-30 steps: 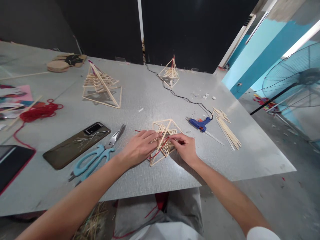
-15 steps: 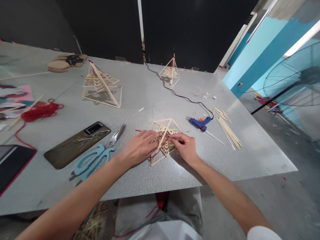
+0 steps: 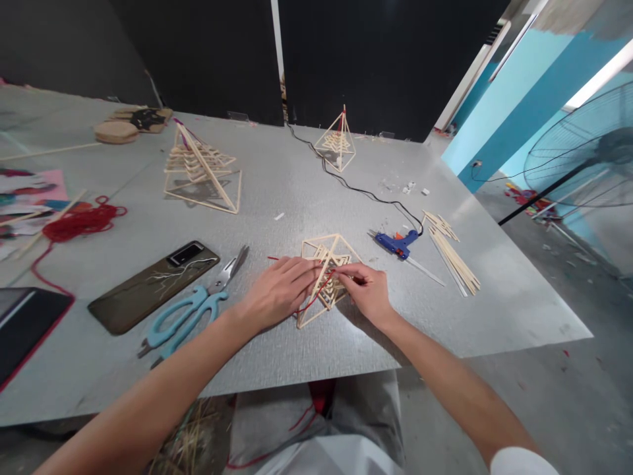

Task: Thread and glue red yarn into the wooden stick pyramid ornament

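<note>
A small pyramid of thin wooden sticks (image 3: pixel 328 254) lies tipped on the grey table (image 3: pixel 306 191) near its front edge. A red thread (image 3: pixel 316 298) runs through it. My left hand (image 3: pixel 277 290) rests on the pyramid's left side, fingers pressed together on the sticks and the thread. My right hand (image 3: pixel 366 290) pinches the thread at the top of the pyramid, fingers closed.
Blue-handled scissors (image 3: pixel 190 310) and a dark phone (image 3: pixel 153 285) lie to the left. A blue glue gun (image 3: pixel 396 243) with a black cord and a bundle of sticks (image 3: pixel 452 254) lie to the right. Two finished pyramids (image 3: pixel 202 168) (image 3: pixel 338 141) stand farther back. Red yarn (image 3: pixel 79 221) sits far left.
Both hands stay on the small pyramid with only slight finger shifts. The camera has drifted a little.
</note>
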### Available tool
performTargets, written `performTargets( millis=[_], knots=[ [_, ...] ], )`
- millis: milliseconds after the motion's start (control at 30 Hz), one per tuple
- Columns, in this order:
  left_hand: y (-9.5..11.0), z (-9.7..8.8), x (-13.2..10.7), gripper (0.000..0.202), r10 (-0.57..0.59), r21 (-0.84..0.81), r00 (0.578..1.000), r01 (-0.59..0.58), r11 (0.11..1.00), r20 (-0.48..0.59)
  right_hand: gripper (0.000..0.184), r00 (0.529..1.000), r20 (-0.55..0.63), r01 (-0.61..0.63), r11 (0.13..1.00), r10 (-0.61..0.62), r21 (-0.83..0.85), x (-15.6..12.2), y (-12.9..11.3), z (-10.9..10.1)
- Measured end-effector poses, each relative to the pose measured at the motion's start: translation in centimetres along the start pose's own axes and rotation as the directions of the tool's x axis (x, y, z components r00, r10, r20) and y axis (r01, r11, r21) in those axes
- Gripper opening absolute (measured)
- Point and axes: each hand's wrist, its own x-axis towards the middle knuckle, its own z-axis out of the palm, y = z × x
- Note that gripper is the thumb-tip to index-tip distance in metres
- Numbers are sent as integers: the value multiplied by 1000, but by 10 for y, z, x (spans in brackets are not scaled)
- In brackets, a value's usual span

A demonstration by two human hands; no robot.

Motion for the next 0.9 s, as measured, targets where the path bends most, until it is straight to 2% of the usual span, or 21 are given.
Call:
performTargets(
  millis=[233, 367, 467, 767, 900],
  knots=[
    [-2, -2, -4, 28, 67, 100, 995, -74, 992, 68, 16, 999, 33, 22, 1000, -22, 9, 1, -4, -2],
    [1, -6, -4, 32, 105, 202, 984, -133, 970, 144, 18, 995, 30, 92, 995, -91, -45, 0, -2, -3],
    [4, -6, -4, 31, 120, 250, 983, -152, 956, 138, 19, 989, 28, 146, 984, -144, -97, -1, -2, -3],
    [6, -2, -1, 26, 92, 129, 994, -99, 987, 65, 14, 983, 29, 182, 979, -180, -97, -3, -8, -5],
    [5, 2, 0, 26, -3, 27, 1000, 3, 1000, -16, 16, 981, 65, 188, 976, -182, -113, -3, -9, -6]
  ],
)
